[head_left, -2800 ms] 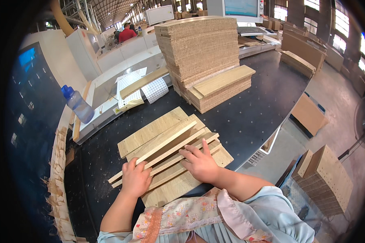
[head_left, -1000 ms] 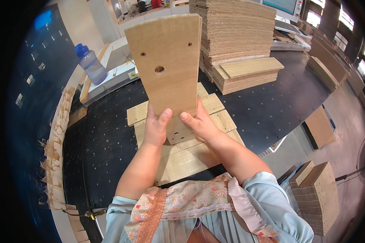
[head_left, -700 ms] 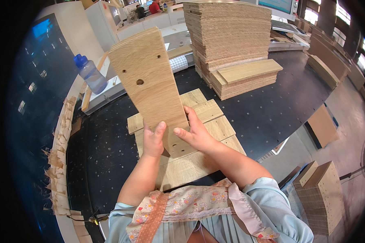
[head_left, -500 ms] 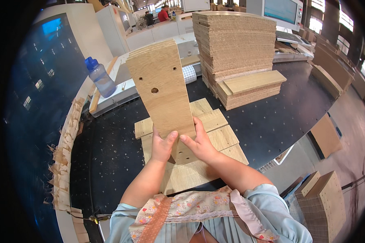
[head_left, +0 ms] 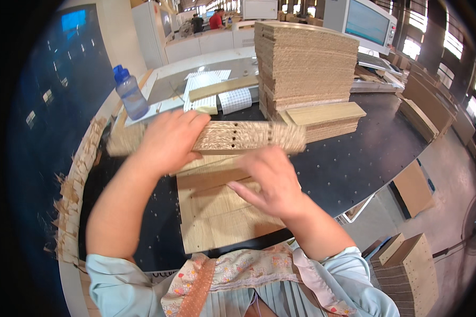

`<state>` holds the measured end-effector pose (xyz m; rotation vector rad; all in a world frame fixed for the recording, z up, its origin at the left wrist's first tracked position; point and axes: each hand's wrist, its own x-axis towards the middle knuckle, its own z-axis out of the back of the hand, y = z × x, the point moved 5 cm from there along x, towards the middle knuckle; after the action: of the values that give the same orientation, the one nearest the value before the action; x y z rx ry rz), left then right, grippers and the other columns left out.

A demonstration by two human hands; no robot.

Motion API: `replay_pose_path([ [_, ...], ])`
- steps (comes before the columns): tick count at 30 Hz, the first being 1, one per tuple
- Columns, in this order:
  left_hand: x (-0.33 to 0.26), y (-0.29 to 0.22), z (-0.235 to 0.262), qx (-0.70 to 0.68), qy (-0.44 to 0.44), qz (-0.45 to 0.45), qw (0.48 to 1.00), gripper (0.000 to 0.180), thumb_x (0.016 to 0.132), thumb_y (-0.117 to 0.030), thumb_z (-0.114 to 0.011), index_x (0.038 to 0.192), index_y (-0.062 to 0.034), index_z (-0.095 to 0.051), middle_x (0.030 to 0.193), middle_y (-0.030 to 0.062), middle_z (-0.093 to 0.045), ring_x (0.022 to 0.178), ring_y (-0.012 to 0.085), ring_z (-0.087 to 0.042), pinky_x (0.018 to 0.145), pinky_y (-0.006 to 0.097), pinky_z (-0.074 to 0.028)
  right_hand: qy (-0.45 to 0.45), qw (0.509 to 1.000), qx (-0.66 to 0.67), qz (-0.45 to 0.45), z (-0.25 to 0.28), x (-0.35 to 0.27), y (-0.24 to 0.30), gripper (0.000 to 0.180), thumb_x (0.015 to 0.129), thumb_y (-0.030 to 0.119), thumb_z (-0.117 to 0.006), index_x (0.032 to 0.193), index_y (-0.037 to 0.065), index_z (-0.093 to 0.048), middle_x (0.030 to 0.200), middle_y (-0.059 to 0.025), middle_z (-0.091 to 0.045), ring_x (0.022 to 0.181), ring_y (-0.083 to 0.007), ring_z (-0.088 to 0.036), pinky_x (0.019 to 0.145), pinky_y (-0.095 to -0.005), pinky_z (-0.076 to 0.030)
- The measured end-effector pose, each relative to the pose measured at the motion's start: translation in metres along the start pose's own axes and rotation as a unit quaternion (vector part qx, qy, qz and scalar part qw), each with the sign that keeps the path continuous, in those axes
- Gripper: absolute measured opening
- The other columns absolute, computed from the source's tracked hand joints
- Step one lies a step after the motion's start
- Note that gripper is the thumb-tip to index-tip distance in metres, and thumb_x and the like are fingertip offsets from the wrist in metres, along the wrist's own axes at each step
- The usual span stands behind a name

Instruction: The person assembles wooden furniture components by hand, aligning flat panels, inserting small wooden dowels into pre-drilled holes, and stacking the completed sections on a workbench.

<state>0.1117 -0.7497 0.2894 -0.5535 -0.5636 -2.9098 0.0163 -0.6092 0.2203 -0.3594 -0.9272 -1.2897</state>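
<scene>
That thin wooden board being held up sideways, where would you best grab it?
Probably by its two short ends, one from each side. The board lies long and level, edge-on, so end grips would steady it. The left hand already grips near the left end, fingers over the top; the right hand is open beneath the middle, its hold unclear.

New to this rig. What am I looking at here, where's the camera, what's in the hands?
No machine here: a person works with two bare hands. The one picture comes from a fisheye camera on the person's head, looking down, so straight edges bend near the rim. The left hand grips a blurred wooden board with drilled holes, held flat across the view. The right hand is open, fingers spread, just below it. Beneath lie flat wood panels on a dark perforated table. Behind stand a tall panel stack, a blue-capped water bottle and papers.
</scene>
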Motion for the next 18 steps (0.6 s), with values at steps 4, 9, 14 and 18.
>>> replay_pose_path([
  [4,0.026,-0.032,0.009,0.186,0.204,-0.108,0.955,0.028,0.068,-0.02,-0.07,0.092,-0.0111,-0.059,0.095,0.0034,-0.06,0.094,0.0216,-0.057,0.082,0.034,-0.043,-0.027,0.994,-0.081,-0.062,-0.053,0.017,-0.027,0.085,0.062,0.023,-0.081,0.131,0.002,-0.036,0.123,-0.0186,-0.049,0.118,-0.0348,-0.046,0.098,-0.0468,-0.036],
  [9,0.031,-0.071,0.033,0.307,0.128,-0.231,0.914,0.017,0.074,-0.018,-0.061,0.088,-0.0099,-0.065,0.093,0.0019,-0.061,0.092,0.0196,-0.058,0.094,0.037,-0.039,-0.072,0.895,0.389,-0.204,-0.095,0.003,-0.049,0.074,0.068,0.01,-0.078,0.129,0.002,-0.036,0.117,-0.0128,-0.053,0.108,-0.0199,-0.052,0.092,-0.033,-0.042],
  [14,-0.012,-0.03,0.058,-0.085,-0.361,-0.122,0.92,0.039,0.081,-0.026,-0.062,0.114,-0.0059,-0.055,0.115,0.0093,-0.056,0.116,0.022,-0.048,0.099,0.038,-0.036,-0.082,0.809,0.536,-0.228,-0.092,-0.012,-0.082,0.078,0.069,0.008,-0.076,0.132,0.002,-0.03,0.126,-0.0125,-0.044,0.118,-0.0206,-0.044,0.099,-0.035,-0.037],
  [18,-0.061,0.0,-0.096,-0.531,-0.318,0.186,0.763,0.074,0.081,-0.033,-0.068,0.136,0.0,-0.032,0.13,0.0126,-0.045,0.121,0.0234,-0.042,0.101,0.037,-0.033,-0.036,0.792,0.562,-0.235,-0.113,-0.04,-0.083,0.082,0.073,0.01,-0.074,0.136,0.002,-0.023,0.128,-0.0128,-0.042,0.121,-0.0221,-0.04,0.103,-0.037,-0.033],
])
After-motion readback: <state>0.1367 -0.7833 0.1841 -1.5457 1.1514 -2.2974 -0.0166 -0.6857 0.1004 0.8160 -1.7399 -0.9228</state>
